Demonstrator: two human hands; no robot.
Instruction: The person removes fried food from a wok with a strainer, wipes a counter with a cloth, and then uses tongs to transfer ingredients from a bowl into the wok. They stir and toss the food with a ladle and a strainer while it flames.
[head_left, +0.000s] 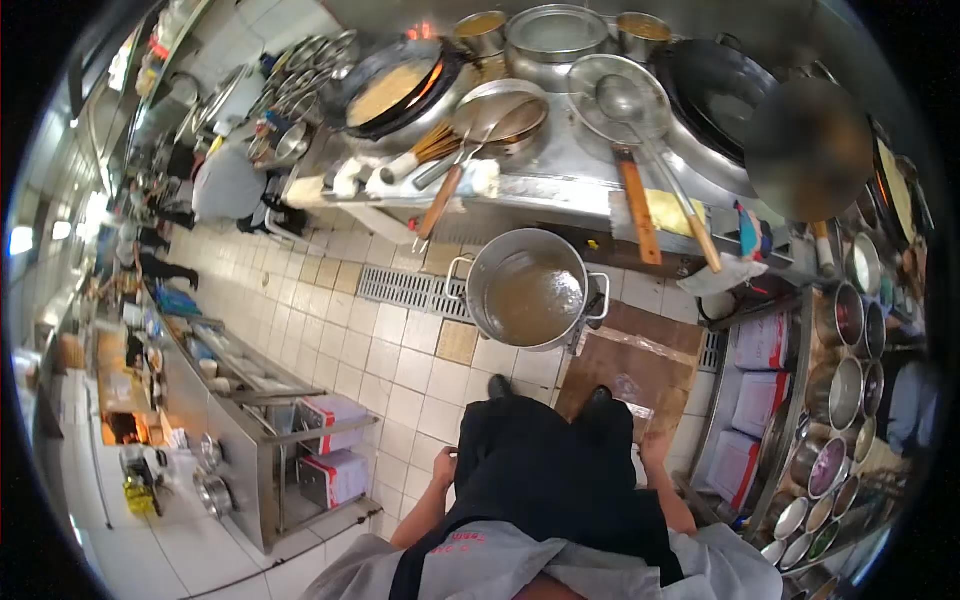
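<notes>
My left hand [445, 465] hangs low beside the black apron [545, 450], its small fingers hard to make out. On the other side of the apron is my right hand [654, 452], fingers unclear, with a small pale patch next to it. Neither hand touches the large two-handled metal pot [530, 334], which stands in front of my shoes with cloudy liquid inside. Beyond it, on the stove counter [560, 187], lie a wooden-handled strainer [632, 190], a long ladle [690, 212] and a bamboo brush [435, 145].
Two woks [395, 88] [715, 95] sit on the stove, with flame around the left one. Boxes [762, 340] and metal bowls [845, 390] fill the right shelves. A steel table [240, 450] stands at left. Brown cardboard [625, 365] lies on the tiles. Another person [230, 185] bends at upper left.
</notes>
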